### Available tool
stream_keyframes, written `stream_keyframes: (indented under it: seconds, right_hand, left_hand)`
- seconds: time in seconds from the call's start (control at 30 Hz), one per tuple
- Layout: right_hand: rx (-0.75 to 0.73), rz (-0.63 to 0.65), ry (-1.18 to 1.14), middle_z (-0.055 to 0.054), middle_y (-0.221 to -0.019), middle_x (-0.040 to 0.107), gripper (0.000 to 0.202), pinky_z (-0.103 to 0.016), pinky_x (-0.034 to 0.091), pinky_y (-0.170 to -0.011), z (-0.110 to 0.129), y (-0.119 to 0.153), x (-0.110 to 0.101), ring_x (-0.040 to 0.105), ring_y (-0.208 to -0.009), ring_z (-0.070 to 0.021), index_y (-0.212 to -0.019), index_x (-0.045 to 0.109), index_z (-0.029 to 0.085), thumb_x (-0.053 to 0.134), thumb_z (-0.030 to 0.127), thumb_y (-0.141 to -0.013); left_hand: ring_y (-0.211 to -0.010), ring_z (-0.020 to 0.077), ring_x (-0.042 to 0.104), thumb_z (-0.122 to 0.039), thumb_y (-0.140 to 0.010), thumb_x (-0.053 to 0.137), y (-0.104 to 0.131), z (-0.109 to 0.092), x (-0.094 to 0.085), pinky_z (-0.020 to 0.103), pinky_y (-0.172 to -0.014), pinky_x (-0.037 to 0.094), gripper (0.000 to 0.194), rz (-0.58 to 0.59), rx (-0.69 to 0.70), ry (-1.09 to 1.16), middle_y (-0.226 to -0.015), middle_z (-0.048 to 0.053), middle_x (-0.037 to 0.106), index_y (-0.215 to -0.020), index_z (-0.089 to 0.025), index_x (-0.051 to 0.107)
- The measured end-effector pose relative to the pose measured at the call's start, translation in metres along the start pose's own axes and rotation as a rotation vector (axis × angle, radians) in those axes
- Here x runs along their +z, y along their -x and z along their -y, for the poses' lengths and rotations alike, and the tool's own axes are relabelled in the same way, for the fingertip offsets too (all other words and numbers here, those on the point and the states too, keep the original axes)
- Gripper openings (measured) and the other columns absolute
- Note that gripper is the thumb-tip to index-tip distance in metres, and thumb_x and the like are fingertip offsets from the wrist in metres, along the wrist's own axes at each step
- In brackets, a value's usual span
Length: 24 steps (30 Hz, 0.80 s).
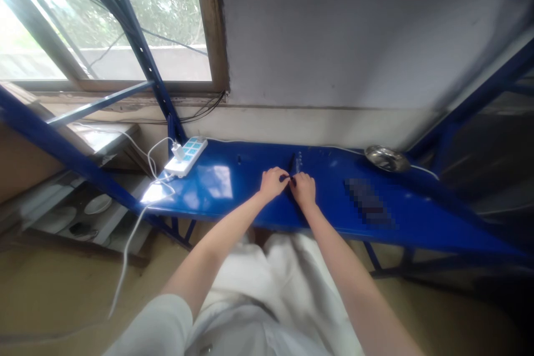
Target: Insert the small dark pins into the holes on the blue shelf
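My left hand (274, 184) and my right hand (303, 189) are close together above the middle of the blue table (258, 214). Both are closed, fingertips pinching a small dark piece (285, 178) between them; its kind is too small to make out. Just beyond my fingers lies a slim dark strip (292, 163). Beside it is a row of small clear pieces (299, 160), partly hidden by my right hand. A tiny dark item (239, 159) rests farther left on the tabletop.
A white power strip (186, 157) with a plugged-in charger and trailing white cable lies at the table's left end. A shiny metal dish (387, 158) sits at the back right. Nearer is a blurred-out dark rectangular object (369, 203). Blue frame posts (137, 39) rise at the sides.
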State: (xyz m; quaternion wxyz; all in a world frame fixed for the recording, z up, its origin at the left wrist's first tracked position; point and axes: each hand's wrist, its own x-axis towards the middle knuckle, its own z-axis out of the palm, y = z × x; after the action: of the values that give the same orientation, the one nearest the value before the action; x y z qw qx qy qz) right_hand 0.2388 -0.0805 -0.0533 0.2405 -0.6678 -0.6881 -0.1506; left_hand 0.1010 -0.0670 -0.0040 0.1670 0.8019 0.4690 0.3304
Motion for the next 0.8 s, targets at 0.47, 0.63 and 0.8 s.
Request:
stream_keyframes:
  seconds: [0.47,0.63,0.8]
  right_hand:
    - [-0.028,0.052,-0.068,-0.01,-0.086,0.062,0.019,-0.03,0.028,-0.067,0.002,-0.001,-0.003,0.049,-0.079,-0.0209,-0.086,0.06,0.015,0.043,0.024,-0.086]
    - [-0.058,0.058,-0.138,-0.01,-0.089,0.064,0.022,-0.03,0.032,-0.07,0.004,-0.001,-0.008,0.052,-0.082,-0.021,-0.09,0.061,0.014,0.042,0.023,-0.087]
    - [-0.028,0.156,-0.302,-0.009,-0.088,0.065,0.021,-0.029,0.039,-0.069,0.022,-0.013,-0.017,0.056,-0.08,-0.0186,-0.093,0.062,0.014,0.044,0.023,-0.086]
  left_hand:
    - [-0.073,0.012,0.056,-0.023,-0.077,0.055,0.007,0.014,0.005,0.025,-0.07,0.046,0.015,-0.013,0.03,0.207,-0.082,0.003,0.064,-0.087,-0.018,0.066]
    - [-0.07,0.0113,0.057,-0.026,-0.077,0.055,0.013,0.031,-0.007,0.025,-0.071,0.047,0.021,-0.053,-0.026,0.298,-0.084,0.004,0.065,-0.094,-0.017,0.065]
    - [-0.076,0.0134,0.059,-0.023,-0.078,0.052,0.023,0.064,-0.03,0.027,-0.075,0.047,0.018,-0.28,-0.232,0.315,-0.086,0.006,0.067,-0.088,-0.016,0.066]
